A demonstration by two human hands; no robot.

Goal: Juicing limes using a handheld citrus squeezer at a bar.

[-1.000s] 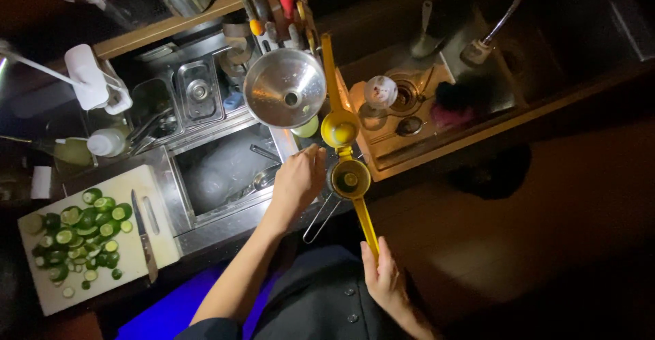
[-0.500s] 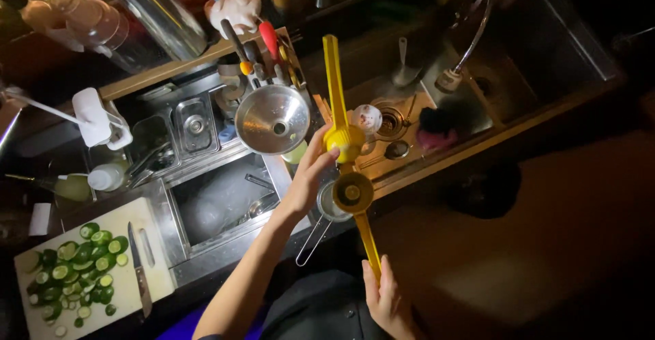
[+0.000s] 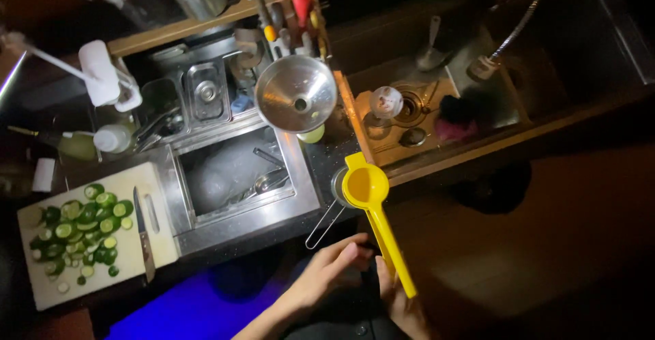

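while the right hand grips the lower end of the yellow citrus squeezer, its fingers are wrapped and pressed together around the long handles, which lie shut one on the other. just beside them the left hand rests with its fingers stretched out and lying side by side, tips close to the handle; whether they touch it is hard to say in this dim light. beyond both sets of fingers, the squeezer's closed cup sits over a small metal strainer, whose wire handle runs back toward the left fingers. farther past the cup stands a steel funnel, with a lime half tucked just under its rim. off to the left of the left fingers lies an ice well sunk in the surface, then a white cutting board carrying sliced limes and a knife. past the right fingers is a sink with a dark brush.
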